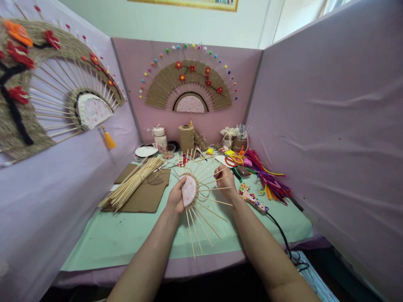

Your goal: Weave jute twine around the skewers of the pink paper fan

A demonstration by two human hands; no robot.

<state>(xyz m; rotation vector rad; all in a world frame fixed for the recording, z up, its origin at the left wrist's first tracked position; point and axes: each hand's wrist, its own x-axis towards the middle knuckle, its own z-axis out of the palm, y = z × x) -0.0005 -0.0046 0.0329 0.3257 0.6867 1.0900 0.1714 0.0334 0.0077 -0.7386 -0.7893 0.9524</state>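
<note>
A half-round fan frame [189, 191] with a pink-dotted white centre and a braided twine rim is held upright by my left hand [177, 196], thumb on its face. Thin bamboo sticks [208, 222] spread out from the rim, mostly towards the right. Among the upper right sticks, my right hand [224, 179] is closed, its fingertips pinched together; what they hold is too small to make out. A thin loop of cord [206, 195] shows between this hand and the rim.
A bundle of bamboo sticks [135, 182] lies on cardboard [151, 201] at left. Behind stand a twine spool [187, 138] and jars. Scissors [234, 159], pipe cleaners [272, 180] and a corded glue gun [253, 199] lie at right. Finished fans [192, 82] hang on the panels.
</note>
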